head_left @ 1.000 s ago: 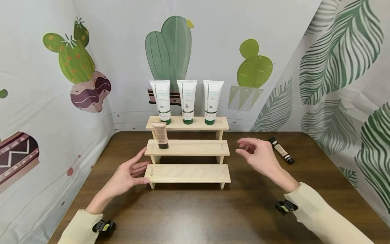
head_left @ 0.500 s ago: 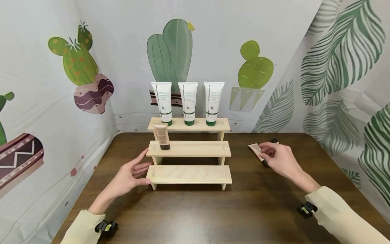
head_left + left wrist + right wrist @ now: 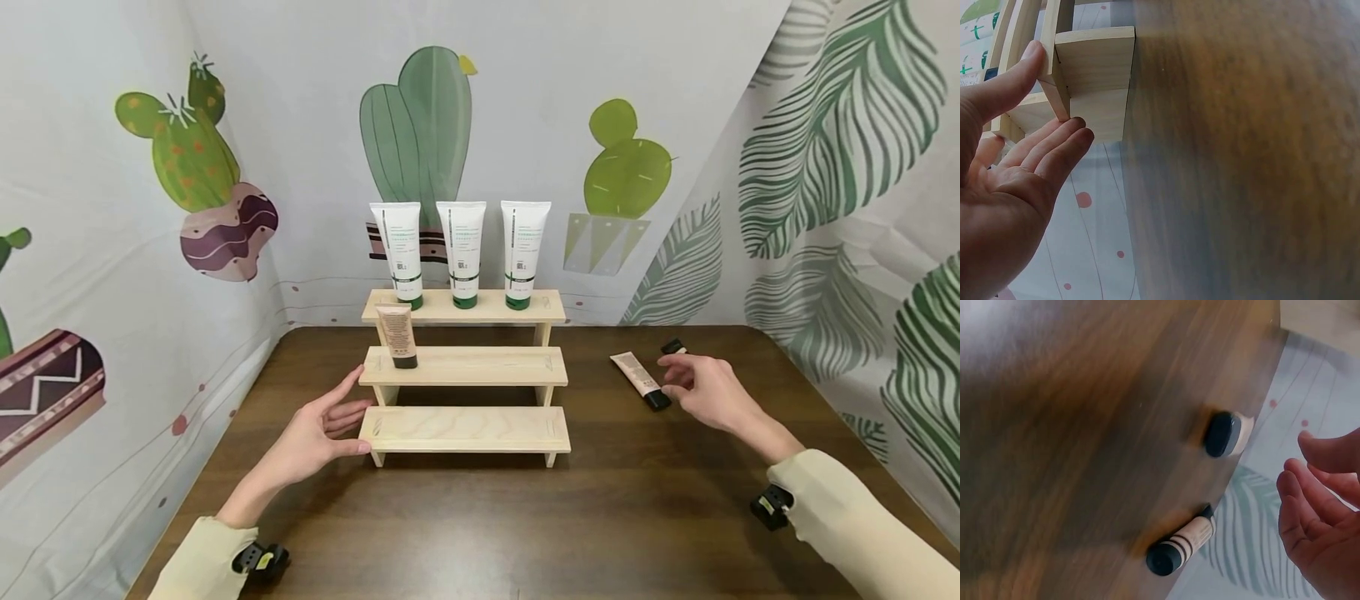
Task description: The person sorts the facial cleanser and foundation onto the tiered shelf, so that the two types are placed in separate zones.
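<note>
A three-step wooden display stand (image 3: 465, 425) stands on the table. My left hand (image 3: 318, 429) touches its left end, thumb at the front edge of the lowest step and extended fingers at the side, as the left wrist view shows. My right hand (image 3: 712, 392), fingers loosely bent and holding nothing, hovers at the right. Close to its fingertips lies a beige squeeze tube (image 3: 637, 377) with a black cap. Partly hidden behind that hand is a second tube (image 3: 673, 346), black at both ends with a beige label (image 3: 1195, 534).
On the top step stand three white tubes (image 3: 462, 250) with green caps. A beige tube (image 3: 397, 333) stands on its black cap at the left of the middle step. The brown wooden table (image 3: 465, 525) ends against a cactus-print backdrop (image 3: 315, 125).
My right hand moved right from beside the stand, lowered the beige tube onto the table, released it and shifted toward the black-ended tube. My left hand kept its place.
</note>
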`<state>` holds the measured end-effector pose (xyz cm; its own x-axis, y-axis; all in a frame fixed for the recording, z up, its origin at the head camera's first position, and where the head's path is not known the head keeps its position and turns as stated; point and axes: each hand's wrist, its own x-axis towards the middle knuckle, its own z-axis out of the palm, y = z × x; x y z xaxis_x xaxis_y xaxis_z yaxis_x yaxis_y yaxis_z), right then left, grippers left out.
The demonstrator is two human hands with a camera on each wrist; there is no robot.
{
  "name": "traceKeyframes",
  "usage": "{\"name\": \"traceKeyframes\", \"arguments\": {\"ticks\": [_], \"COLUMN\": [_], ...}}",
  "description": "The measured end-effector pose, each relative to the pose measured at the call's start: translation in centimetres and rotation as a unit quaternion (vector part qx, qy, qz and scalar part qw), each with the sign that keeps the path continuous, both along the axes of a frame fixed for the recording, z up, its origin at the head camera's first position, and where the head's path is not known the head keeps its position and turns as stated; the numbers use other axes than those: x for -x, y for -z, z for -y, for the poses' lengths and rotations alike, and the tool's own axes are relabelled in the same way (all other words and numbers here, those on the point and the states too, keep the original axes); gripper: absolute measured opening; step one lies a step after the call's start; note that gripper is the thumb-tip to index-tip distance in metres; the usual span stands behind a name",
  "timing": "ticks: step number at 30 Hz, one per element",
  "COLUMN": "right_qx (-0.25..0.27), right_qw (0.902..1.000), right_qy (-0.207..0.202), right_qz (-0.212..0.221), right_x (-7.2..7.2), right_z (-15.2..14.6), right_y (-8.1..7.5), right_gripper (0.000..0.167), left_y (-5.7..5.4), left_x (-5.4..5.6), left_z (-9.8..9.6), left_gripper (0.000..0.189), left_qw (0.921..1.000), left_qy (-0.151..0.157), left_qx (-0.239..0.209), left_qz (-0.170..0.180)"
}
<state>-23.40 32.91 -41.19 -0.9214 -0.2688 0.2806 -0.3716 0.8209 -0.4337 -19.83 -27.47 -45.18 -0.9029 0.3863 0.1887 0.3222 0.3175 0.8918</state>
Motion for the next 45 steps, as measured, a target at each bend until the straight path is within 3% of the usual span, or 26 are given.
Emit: {"name": "traceKeyframes", "arguments": {"ticks": [12, 25, 45], "right_qx": [-0.026, -0.029, -0.045], "right_qw": [0.9986, 0.9914, 0.9823], "right_qy": [-0.037, -0.056, -0.062], "right_qz": [0.026, 0.114, 0.171], "right_x": [2.7, 5.8, 7.2], "right_z": [-0.9, -1.2, -1.3], "right_y": [1.3, 2.0, 2.2], "right_gripper": [0.039, 0.054, 0.062], "left_y": [-0.1, 0.0, 0.2], "left_x": [0.3, 0.0, 0.0], "left_z": [-0.1, -0.1, 0.0], "left_gripper": [0.112, 0.112, 0.112], "left_qw": [1.0000, 1.0000, 0.9999], "left_qy": [0.001, -0.001, -0.002], "left_qx": [0.000, -0.005, -0.009], "left_qz": [0.005, 0.006, 0.009]}}
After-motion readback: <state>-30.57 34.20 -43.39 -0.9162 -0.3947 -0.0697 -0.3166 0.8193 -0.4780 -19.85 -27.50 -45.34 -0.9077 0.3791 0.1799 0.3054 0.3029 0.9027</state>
